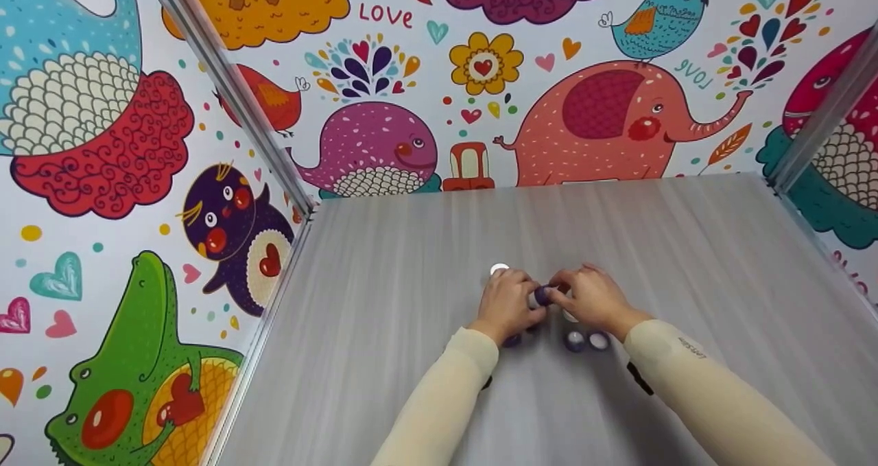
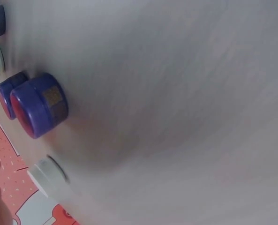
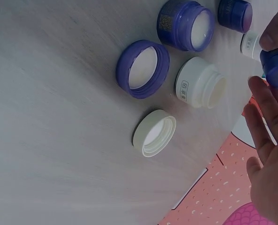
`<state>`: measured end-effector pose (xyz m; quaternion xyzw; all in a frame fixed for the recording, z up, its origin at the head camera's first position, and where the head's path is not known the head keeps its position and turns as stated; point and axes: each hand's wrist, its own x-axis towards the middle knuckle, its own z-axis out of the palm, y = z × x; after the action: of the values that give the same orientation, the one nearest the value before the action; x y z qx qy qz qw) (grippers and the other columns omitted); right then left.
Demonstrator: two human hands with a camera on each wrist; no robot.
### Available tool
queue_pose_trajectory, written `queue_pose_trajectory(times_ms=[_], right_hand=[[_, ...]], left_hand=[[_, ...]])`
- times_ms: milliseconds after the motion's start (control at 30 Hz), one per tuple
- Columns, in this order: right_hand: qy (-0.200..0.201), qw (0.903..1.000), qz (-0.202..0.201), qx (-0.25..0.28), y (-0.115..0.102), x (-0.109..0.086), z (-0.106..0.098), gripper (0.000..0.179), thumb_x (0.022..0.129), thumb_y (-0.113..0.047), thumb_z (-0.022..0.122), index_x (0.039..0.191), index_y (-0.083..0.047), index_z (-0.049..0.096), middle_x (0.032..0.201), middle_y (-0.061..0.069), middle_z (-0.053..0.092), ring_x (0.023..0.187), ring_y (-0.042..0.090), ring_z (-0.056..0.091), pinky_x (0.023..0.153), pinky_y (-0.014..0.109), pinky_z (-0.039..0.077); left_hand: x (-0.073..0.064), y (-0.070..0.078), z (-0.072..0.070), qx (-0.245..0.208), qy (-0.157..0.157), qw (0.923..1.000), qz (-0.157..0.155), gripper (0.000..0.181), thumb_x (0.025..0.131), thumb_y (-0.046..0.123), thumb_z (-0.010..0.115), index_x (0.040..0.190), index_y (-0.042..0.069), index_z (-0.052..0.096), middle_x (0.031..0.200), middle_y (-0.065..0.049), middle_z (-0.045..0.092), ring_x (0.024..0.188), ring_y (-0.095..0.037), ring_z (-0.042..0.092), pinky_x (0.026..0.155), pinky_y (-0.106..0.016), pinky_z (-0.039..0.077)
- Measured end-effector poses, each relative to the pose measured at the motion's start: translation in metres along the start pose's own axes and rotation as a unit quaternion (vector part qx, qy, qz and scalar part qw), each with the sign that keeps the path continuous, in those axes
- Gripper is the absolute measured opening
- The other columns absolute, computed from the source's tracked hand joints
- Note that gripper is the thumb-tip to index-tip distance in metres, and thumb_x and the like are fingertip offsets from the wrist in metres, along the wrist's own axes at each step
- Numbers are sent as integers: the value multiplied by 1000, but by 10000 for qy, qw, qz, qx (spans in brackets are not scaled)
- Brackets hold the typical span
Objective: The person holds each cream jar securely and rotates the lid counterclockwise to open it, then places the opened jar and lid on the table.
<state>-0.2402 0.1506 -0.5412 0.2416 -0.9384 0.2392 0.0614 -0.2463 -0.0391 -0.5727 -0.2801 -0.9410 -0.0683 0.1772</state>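
Both hands meet at a small purple jar above the table. My left hand grips it from the left, and my right hand holds its purple end from the right. In the right wrist view a thumb presses the purple jar, while the fingers of the right hand reach under it. Whether its lid is loose, I cannot tell. Near the right hand stand an open purple jar, a purple lid, an open white jar and a white lid.
Lidded purple jars stand together under the left hand. A white jar is farther left, also visible as a white round top. The wood-grain table meets printed walls at the back and sides.
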Motion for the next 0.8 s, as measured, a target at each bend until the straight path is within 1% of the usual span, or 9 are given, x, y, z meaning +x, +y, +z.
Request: queue_pose_trajectory(times_ms=[100,233,433,600,700,800], right_hand=[[40,9998,-152,142,1,0,0,19,87,-21,73,98,-5,72,86,3,72,85,28,69,106,59,31],[131,9991,-370,159,2,2,2,20,81,-17,77,98,-6,72,89,2,73,87,26,69,104,58,34],[152,9986,-490,156,3,2,3,21,80,-16,77,97,-6,72,89,3,73,86,27,69,101,56,36],[92,9994,-300,167,2,2,2,24,84,-19,72,102,-4,72,92,4,73,88,29,69,103,54,36],[9,9999,-121,72,2,2,1,26,90,-25,69,104,-3,72,90,3,73,88,28,69,106,55,32],[-79,10000,-15,-34,2,2,1,26,94,-29,67,102,-5,73,87,1,72,86,26,69,107,58,30]], left_hand=[[0,0,0,34,57,10000,44,36,77,50,75,98,21,79,97,7,68,95,-14,61,92,-32,41],[0,-1,2,94,46,9999,50,38,77,51,74,99,21,79,97,8,68,95,-14,61,92,-32,41],[1,-1,3,104,34,9999,74,39,78,53,74,100,21,79,97,7,68,93,-15,62,91,-33,42],[0,-1,2,133,30,9999,69,39,78,53,74,100,21,78,97,7,68,94,-14,61,91,-33,42],[1,-1,1,127,19,9999,53,39,78,53,74,100,21,78,98,7,68,95,-14,61,92,-33,42],[1,0,1,102,21,9999,55,37,78,52,74,100,22,78,98,7,68,95,-14,62,92,-33,42]])
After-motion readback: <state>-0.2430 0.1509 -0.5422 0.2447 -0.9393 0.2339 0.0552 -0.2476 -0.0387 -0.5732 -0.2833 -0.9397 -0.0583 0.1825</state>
